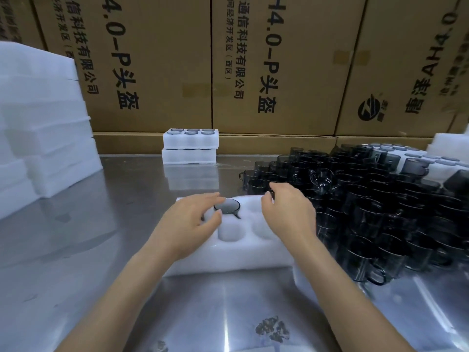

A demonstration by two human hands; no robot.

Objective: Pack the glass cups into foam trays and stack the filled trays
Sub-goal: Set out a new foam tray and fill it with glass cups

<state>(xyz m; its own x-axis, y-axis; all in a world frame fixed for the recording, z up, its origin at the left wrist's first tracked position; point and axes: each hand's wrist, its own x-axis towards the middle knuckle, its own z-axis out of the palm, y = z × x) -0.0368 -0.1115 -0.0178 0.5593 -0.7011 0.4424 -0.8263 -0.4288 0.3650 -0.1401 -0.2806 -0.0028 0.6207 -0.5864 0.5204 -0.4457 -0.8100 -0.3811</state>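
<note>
On the shiny steel desk (76,250) a white foam tray with round pockets (228,252) lies at the centre of the view, and one dark smoked-glass cup (226,206) sits in a pocket of its far row, rim up. The left hand (189,224) rests over the tray at nine o'clock from that cup, its grip apart, with relaxed fingers; the fingertips (218,198) reach the cup's rim, though whether they press on it cannot be told. The right hand (288,212) hovers over the tray at three o'clock from the cup, fingers curled at the tray's far edge; something dark shows at its fingertips, but whether the grip is clamped on anything cannot be told. At three o'clock from the tray a big heap of loose dark glass cups with handles (368,199) covers the desk. At twelve o'clock, well apart, two filled white foam trays (190,146) stand stacked, cup rims showing in the upper one. At nine to ten o'clock rises a tall stack of white foam pieces (43,118). Brown printed cardboard boxes (279,59) wall off the back.
</note>
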